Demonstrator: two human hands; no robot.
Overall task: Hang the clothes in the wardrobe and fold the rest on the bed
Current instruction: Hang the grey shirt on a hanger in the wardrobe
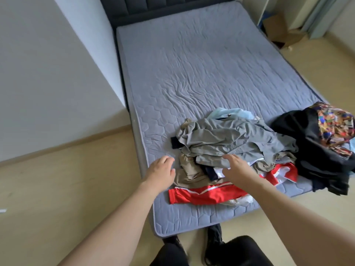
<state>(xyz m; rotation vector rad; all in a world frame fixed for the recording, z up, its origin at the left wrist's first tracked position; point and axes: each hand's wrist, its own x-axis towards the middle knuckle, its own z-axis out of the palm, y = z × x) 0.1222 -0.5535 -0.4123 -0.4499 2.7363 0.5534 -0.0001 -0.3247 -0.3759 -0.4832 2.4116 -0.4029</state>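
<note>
Head view is showing the right hand (237, 166), fingers spread and empty, hovering over the grey garment (230, 139); left hand (161, 169), loosely curled, is lying farther left.

Feed's bright enough, soft even daylight, no hard glare anywhere I can see. Brightest part is upper right of frame, around the pale curtain (324, 14), so light seems to come from that side. Shadows are weak: a faint soft one under the clothes pile (230, 148) at lower centre, darker strip along the left edge of the bed (192, 64). Wide-angle distortion is strong: wall (48, 73) at left bends and leans, and my forearms balloon toward the bottom corners. Overall pic is soft, compression smear on the quilt stitching. Black garment (317, 156) at right edge loses detail, near solid dark. Floor (67, 179) lower left looks flat, washed.
</note>
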